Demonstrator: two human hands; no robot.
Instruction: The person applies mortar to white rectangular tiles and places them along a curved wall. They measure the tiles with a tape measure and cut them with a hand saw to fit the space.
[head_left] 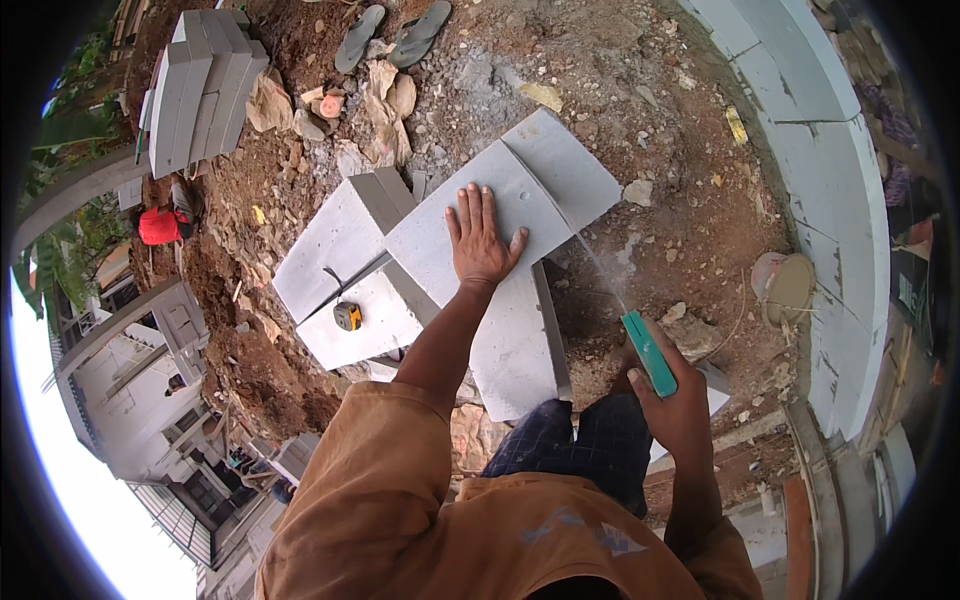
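Observation:
My left hand (477, 232) rests palm down, fingers spread, on a pale lightweight block (420, 240) that lies across other blocks (510, 355). A thinner cut line crosses its right part, beside the far piece (585, 170). My right hand (668, 395) grips the green handle (645, 345) of a hand saw, whose long thin blade (600, 275) runs up to the block's right edge at the cut. To the left, a yellow-and-black tape measure (347, 316) sits on another pale block (375, 335), near a dark strap or thin tool.
Rubble and dirt surround me. Stacked blocks (200, 100) and a red item (158, 227) are left, grey sandals (415, 35) ahead, a curved block wall (830, 230) and a round mortar-coloured container (785, 290) right. A building (140, 390) stands at far left.

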